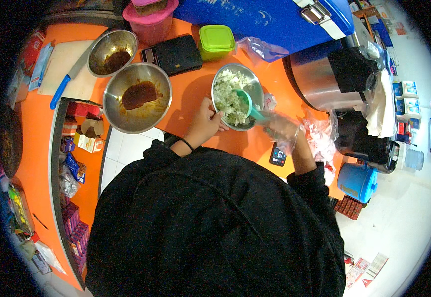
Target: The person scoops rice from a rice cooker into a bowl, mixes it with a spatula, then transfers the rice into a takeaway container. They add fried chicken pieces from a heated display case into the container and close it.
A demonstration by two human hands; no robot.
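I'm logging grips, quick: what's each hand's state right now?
Left hand: closed, holding the bowl at its edge.
Right hand: blurred, but closed, holding the scoop.

Right hand (282, 129) blurred, phone screen (279, 154) illegible; blue box (255, 22) cut off above

Three metal bowls: two at left (101, 53) (116, 110), each with one brown mass (117, 60) (139, 95), and one right bowl (256, 90) with one pale chopped heap (228, 92). Two hands (206, 121) (280, 129), one green scoop (248, 103), one knife (70, 76), one cutting board (54, 62), one black scale (176, 53), one green tub (215, 39), one pink tub (150, 24), one blue pail (355, 180), one bench (183, 96).
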